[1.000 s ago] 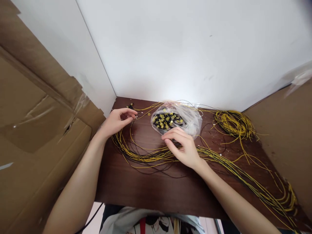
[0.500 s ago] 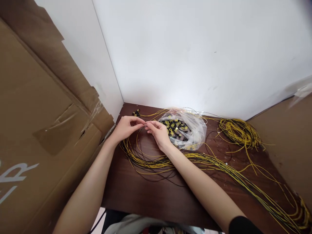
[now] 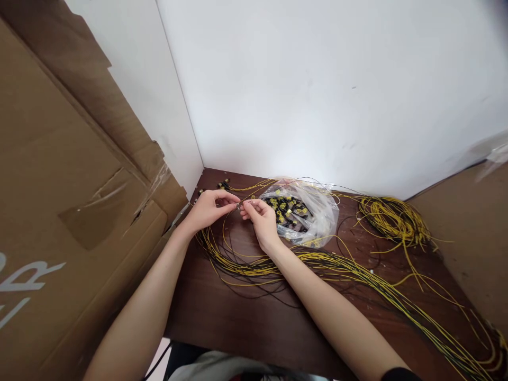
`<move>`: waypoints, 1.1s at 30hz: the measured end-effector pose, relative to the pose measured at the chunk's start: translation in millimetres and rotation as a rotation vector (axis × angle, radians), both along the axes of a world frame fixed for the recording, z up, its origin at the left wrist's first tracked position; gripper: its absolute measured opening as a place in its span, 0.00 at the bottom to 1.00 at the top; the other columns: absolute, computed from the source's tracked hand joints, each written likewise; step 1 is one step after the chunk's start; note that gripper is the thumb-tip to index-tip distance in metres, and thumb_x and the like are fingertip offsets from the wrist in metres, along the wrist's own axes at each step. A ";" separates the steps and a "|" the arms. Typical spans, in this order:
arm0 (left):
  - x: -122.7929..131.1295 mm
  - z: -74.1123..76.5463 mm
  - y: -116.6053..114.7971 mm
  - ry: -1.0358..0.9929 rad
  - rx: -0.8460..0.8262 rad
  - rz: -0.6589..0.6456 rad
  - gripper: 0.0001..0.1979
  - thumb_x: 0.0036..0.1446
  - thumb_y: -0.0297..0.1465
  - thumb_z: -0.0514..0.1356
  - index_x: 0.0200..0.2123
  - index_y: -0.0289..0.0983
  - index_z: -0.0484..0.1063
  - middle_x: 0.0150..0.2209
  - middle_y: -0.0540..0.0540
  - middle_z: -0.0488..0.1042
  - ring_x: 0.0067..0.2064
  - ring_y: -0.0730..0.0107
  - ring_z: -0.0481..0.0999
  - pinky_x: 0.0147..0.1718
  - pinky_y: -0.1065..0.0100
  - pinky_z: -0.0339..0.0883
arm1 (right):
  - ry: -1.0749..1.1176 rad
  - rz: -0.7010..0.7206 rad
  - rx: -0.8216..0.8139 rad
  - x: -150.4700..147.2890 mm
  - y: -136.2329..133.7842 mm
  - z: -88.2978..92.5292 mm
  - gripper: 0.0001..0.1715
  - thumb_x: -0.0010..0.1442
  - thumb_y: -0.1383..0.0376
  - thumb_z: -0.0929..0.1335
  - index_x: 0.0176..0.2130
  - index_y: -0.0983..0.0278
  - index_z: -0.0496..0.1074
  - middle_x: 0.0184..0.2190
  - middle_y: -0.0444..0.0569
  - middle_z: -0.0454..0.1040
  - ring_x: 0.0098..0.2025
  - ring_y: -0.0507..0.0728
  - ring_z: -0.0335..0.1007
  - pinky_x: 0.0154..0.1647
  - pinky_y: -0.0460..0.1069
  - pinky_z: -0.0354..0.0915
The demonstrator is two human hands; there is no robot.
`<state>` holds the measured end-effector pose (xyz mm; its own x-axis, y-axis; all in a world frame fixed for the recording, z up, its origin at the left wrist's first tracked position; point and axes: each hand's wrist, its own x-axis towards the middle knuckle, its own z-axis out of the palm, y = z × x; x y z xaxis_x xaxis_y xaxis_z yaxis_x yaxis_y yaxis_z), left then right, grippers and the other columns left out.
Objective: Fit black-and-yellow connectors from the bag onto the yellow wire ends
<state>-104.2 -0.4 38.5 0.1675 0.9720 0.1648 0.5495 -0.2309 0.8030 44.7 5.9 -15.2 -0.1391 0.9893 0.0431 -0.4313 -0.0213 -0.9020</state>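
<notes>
My left hand (image 3: 209, 209) is closed in a pinch on the thin end of a wire (image 3: 230, 214), just left of the bag. Facing it, my right hand (image 3: 261, 218) has thumb and fingers pressed together a short way from the left fingertips. A tiny shiny piece shows between the two hands, too small to name. Below them curves a long bundle of yellow and black wires (image 3: 254, 271), passing under my right forearm. Beside my right hand lies a clear plastic bag (image 3: 325, 214) holding many black and yellow connectors (image 3: 289, 210).
A coil of yellow and black wire (image 3: 392, 219) sits at the right on the brown table (image 3: 234, 323). Several connectors (image 3: 224, 184) lie at the back left corner. Cardboard (image 3: 91, 174) stands along the left, more cardboard (image 3: 472, 233) on the right, a white wall (image 3: 301, 95) behind.
My right fingertips have drawn slightly away to the right from the left ones, showing the small shiny piece between them. The whole view has shifted a little.
</notes>
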 end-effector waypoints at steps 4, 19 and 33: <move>-1.5 -0.1 0.4 0.006 0.002 -0.029 0.12 0.50 0.32 0.60 0.36 0.32 0.77 0.32 0.44 0.77 0.33 0.68 0.72 0.35 0.68 0.65 | 0.021 0.005 -0.012 0.1 0.9 -0.2 0.11 0.46 0.62 0.72 0.30 0.65 0.70 0.25 0.44 0.73 0.26 0.49 0.69 0.27 0.44 0.65; -4.2 -2.6 1.3 -0.088 -0.015 0.030 0.13 0.51 0.36 0.61 0.36 0.32 0.76 0.35 0.43 0.78 0.37 0.65 0.74 0.37 0.66 0.66 | -0.075 0.054 0.042 -0.3 -0.7 -1.7 0.11 0.45 0.64 0.71 0.30 0.64 0.68 0.24 0.41 0.70 0.26 0.50 0.67 0.26 0.44 0.64; -4.9 -2.8 0.0 -0.242 -0.103 0.029 0.16 0.47 0.34 0.65 0.38 0.31 0.75 0.36 0.42 0.79 0.38 0.63 0.78 0.42 0.64 0.70 | -0.175 0.048 0.156 0.6 -2.6 -1.0 0.08 0.49 0.62 0.69 0.32 0.63 0.70 0.28 0.44 0.71 0.29 0.51 0.66 0.29 0.46 0.63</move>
